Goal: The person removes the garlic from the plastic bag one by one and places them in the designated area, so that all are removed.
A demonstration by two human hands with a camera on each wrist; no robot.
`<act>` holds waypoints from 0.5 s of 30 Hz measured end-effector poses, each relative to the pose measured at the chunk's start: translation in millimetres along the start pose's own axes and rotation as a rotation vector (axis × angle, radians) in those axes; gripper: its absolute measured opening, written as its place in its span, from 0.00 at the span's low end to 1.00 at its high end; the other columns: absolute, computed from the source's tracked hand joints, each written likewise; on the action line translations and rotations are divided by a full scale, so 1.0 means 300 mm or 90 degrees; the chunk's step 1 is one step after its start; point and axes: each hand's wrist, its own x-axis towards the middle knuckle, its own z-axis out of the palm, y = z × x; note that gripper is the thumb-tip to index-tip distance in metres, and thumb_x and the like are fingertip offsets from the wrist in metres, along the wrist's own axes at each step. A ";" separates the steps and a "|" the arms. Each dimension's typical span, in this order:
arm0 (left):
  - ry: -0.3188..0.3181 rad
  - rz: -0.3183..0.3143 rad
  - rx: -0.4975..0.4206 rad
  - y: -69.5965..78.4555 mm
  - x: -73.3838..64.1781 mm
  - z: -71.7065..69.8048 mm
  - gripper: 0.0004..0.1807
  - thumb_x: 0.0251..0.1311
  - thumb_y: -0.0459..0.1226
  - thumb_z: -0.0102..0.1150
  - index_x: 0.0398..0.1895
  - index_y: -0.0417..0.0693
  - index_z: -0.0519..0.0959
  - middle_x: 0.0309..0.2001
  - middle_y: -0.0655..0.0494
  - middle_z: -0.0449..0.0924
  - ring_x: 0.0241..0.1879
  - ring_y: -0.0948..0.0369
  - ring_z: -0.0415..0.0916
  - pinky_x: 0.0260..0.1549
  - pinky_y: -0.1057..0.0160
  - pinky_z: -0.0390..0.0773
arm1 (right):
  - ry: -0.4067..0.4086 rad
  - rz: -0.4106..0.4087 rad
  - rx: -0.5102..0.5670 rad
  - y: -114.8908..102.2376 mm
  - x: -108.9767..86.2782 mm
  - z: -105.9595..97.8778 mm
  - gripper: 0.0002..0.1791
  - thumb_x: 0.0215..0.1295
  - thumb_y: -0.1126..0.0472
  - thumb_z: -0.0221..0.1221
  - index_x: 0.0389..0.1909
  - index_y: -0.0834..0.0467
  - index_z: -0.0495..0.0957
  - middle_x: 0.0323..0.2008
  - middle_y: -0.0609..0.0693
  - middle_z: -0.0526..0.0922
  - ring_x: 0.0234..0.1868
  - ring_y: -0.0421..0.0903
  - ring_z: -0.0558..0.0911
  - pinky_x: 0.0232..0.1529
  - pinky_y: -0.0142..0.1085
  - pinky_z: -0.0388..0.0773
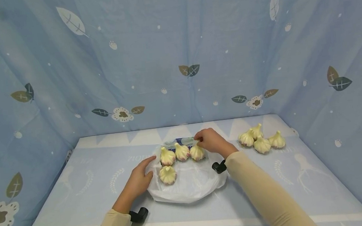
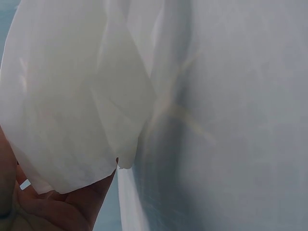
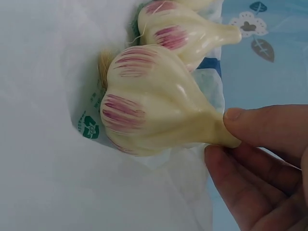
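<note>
A white plastic bag [image 1: 188, 190] lies spread on the table, with several garlic bulbs on it. Thumb and fingers of my right hand [image 1: 212, 141] pinch the stem of the rightmost garlic bulb [image 3: 149, 101], at the back of the bag. Two more bulbs, a middle one [image 1: 182, 152] and a left one [image 1: 167, 156], stand beside it in a row, and a front bulb [image 1: 167, 175] sits nearer me. At the bag's left edge my left hand [image 1: 138, 180] has its fingers extended against the plastic. White film covers part of those fingers in the left wrist view.
Several more garlic bulbs [image 1: 262, 144] stand grouped on the table [image 1: 94, 194] to the right of the bag. A blue patterned curtain [image 1: 162, 56] encloses the back and both sides. Black wrist mounts [image 1: 219, 167] protrude below my hands.
</note>
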 end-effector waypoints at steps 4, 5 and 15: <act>-0.001 -0.003 -0.002 -0.002 0.000 0.003 0.30 0.65 0.29 0.49 0.71 0.52 0.64 0.72 0.42 0.61 0.72 0.43 0.56 0.67 0.39 0.61 | 0.000 -0.024 0.002 -0.009 -0.009 0.005 0.16 0.63 0.66 0.59 0.51 0.60 0.82 0.46 0.54 0.85 0.43 0.45 0.81 0.47 0.40 0.80; -0.001 -0.003 -0.001 -0.002 0.000 0.004 0.30 0.65 0.29 0.48 0.71 0.52 0.64 0.72 0.42 0.61 0.72 0.42 0.56 0.67 0.39 0.61 | -0.002 -0.029 0.005 -0.011 -0.011 0.006 0.16 0.62 0.66 0.59 0.51 0.60 0.82 0.46 0.54 0.85 0.43 0.45 0.80 0.46 0.40 0.80; -0.006 -0.017 -0.008 0.001 -0.001 0.003 0.30 0.66 0.30 0.48 0.72 0.53 0.64 0.73 0.44 0.60 0.73 0.44 0.55 0.68 0.40 0.60 | -0.022 -0.013 0.045 -0.008 -0.032 0.036 0.17 0.62 0.66 0.60 0.53 0.58 0.81 0.39 0.47 0.84 0.35 0.40 0.76 0.37 0.34 0.76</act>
